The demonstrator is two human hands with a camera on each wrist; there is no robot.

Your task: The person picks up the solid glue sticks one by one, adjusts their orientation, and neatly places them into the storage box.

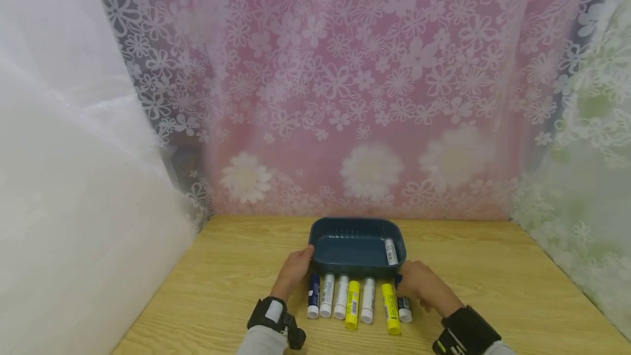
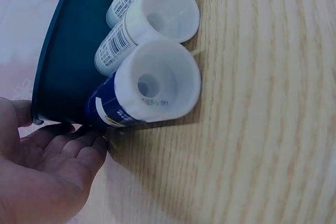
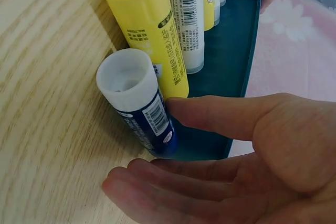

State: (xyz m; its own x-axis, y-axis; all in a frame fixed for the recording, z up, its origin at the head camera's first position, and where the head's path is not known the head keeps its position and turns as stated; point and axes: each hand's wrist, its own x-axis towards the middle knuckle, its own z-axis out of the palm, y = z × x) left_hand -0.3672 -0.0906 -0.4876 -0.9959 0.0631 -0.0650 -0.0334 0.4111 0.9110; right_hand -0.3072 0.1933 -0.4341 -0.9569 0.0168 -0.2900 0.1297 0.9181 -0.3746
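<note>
A dark blue plastic tray stands on the table with one white glue stick lying inside at its right. My left hand holds the tray's left side, thumb at the rim and fingers at the wall below. Along the tray's front lie several glue sticks: a blue one nearest my left hand, then white ones and a yellow one. My right hand is around another blue glue stick, thumb beside it, fingers extended on the other side. A yellow glue stick stands next to that.
The wooden table spreads out on both sides of the tray. A pink flowered curtain hangs behind it. White sheeting hangs at the left and a flowered sheet at the right.
</note>
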